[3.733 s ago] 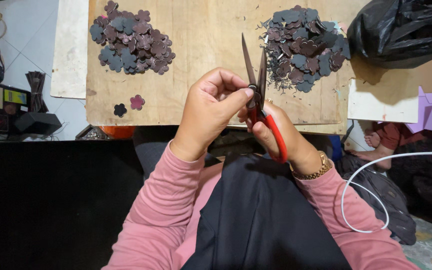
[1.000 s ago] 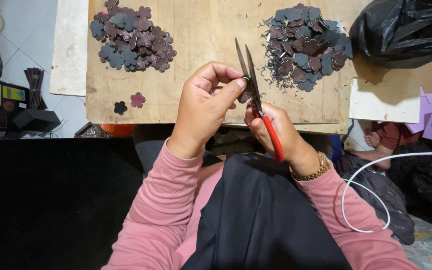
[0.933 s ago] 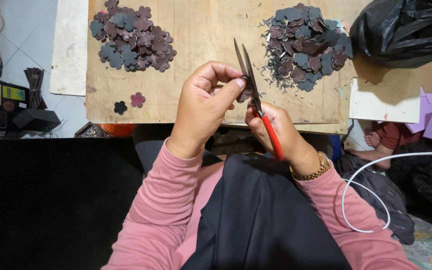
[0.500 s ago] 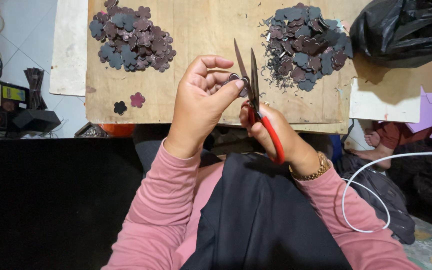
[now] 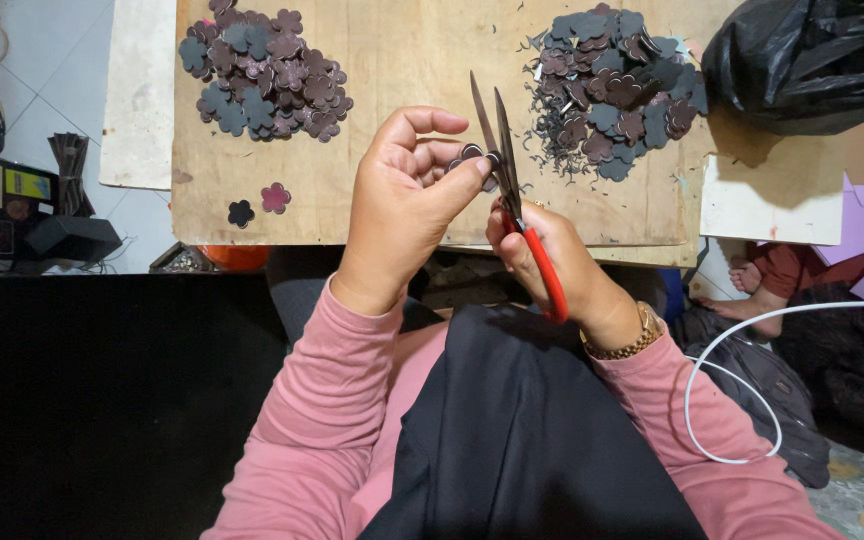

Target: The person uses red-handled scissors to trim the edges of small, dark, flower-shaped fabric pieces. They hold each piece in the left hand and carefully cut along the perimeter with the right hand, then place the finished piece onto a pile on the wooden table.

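the left hand (image 5: 402,200) pinches a small flower cutout (image 5: 472,155) above the surface (image 5: 402,60); it looks light, thin and bendy, best held by its edge. the right hand (image 5: 542,255) grips scissors (image 5: 507,165), blades slightly apart at the cutout.

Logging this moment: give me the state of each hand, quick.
Left hand: closed, pinching a small flower-shaped piece between thumb and fingers.
Right hand: closed on the red-handled scissors, blades slightly apart at the piece.
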The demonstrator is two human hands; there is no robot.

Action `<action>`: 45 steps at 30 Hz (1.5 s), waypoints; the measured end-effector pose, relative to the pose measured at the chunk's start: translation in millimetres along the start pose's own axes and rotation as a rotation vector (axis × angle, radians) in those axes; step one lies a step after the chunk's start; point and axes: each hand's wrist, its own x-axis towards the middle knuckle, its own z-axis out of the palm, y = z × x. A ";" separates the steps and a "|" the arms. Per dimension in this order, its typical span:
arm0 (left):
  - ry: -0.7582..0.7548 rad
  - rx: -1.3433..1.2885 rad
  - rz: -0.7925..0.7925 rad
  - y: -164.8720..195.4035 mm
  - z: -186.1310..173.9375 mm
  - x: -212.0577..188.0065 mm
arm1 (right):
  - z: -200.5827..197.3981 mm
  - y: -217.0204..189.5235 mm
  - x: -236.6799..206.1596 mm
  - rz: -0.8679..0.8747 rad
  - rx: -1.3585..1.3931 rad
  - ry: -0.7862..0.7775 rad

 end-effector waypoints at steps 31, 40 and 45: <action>0.024 -0.002 0.002 0.6 -1.9 -1.4 | -1.2 2.1 -1.4 -0.037 0.069 -0.067; 0.020 -0.027 -0.004 -1.1 -0.8 -1.9 | 0.3 4.9 -1.7 0.015 0.044 -0.028; 0.020 -0.011 0.000 -0.7 -1.6 -1.4 | 0.6 9.0 -3.0 0.036 0.090 -0.022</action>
